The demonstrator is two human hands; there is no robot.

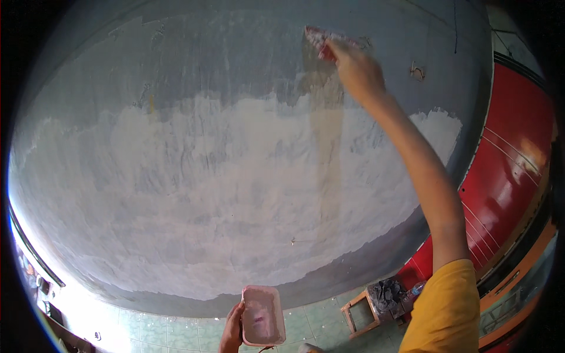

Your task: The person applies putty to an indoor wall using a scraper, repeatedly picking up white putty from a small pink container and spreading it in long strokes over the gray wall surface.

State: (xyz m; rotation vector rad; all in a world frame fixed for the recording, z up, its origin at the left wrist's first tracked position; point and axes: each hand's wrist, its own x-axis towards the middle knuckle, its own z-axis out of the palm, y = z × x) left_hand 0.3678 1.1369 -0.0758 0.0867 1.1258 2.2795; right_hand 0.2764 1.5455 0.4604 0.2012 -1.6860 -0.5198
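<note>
My right hand (360,72) reaches high up the wall, closed on a red scraper (321,44) smeared with white paste. The scraper's blade lies against the grey upper wall (253,53), above a damp-looking tan streak (328,135). Below that, the wall carries a broad, uneven coat of whitish filler (235,159). Low down, my left hand (232,328) grips the left side of a shallow pinkish tub (281,312). Pale residue coats the inside of the tub. Its far wall hides none of the opening.
Right of the wall stands a glossy red panel (500,159) with thin pale lines. A wooden stool (353,315) sits on green floor tiles (182,332), beside a dark plastic bag (385,297) and a clear bottle (416,289). A small metal fitting (417,72) sticks out of the wall.
</note>
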